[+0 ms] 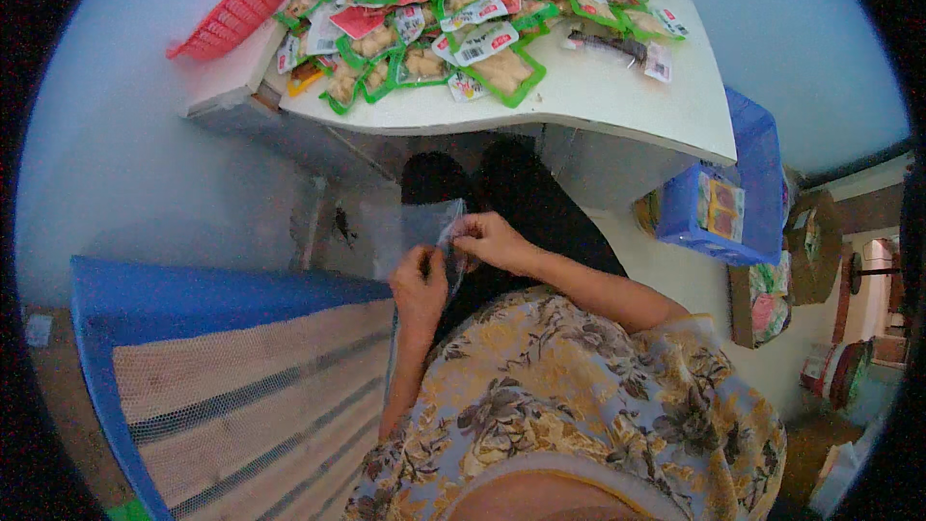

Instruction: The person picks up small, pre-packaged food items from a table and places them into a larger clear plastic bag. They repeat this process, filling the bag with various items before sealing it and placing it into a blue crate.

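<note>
Above my lap, my left hand (422, 281) and my right hand (492, 239) pinch the edge of a clear plastic bag (416, 224). The bag hangs to the left of my fingers, and no contents can be made out in it. My fingertips are close together, the right hand slightly farther forward. Beyond my knees stands a white table (608, 98) with a heap of sealed food packets (499, 72), many of them green-edged. One dark, narrow packet (608, 43) lies apart on the table's right side.
A red plastic basket (246, 3) leans at the table's back left. Right of the table stands a blue plastic crate (694, 213), with a cardboard box of packets (763, 304) beside it. A blue-framed mesh panel (253, 383) is close on my left.
</note>
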